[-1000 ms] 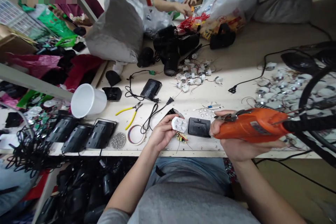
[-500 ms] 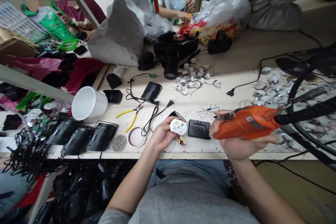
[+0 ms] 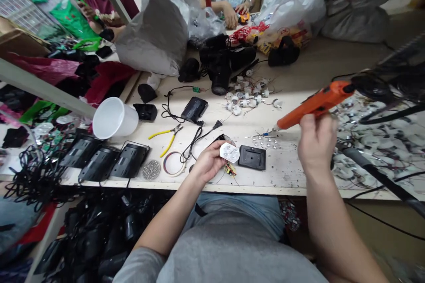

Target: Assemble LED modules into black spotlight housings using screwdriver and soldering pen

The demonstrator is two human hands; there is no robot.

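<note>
My left hand (image 3: pixel 209 161) is closed round a white octagonal lamp head (image 3: pixel 229 153) with several clear lenses, its face turned up. A small yellow component (image 3: pixel 230 169) with thin wires hangs beneath it. Just right of it lies a black rectangular housing (image 3: pixel 252 158) on the bench. My right hand (image 3: pixel 317 141), slightly blurred, has its fingers curled at the underside of an orange electric screwdriver (image 3: pixel 312 105). The tool slants down to the left, its tip by a thin blue-collared piece (image 3: pixel 265 134) and several small clear lenses (image 3: pixel 265 143).
Yellow-handled pliers (image 3: pixel 166 137), a tape roll (image 3: pixel 174 163), a dish of screws (image 3: pixel 151 170) and a white bucket (image 3: pixel 115 118) stand to the left. Many white lamp parts (image 3: pixel 368 150) cover the right side. Black cables cross the bench. Another person's hands (image 3: pixel 237 14) work across the bench.
My right hand has moved up and right with the orange screwdriver, which now slants instead of lying nearly level. My left hand still holds the lamp head, now turned slightly.
</note>
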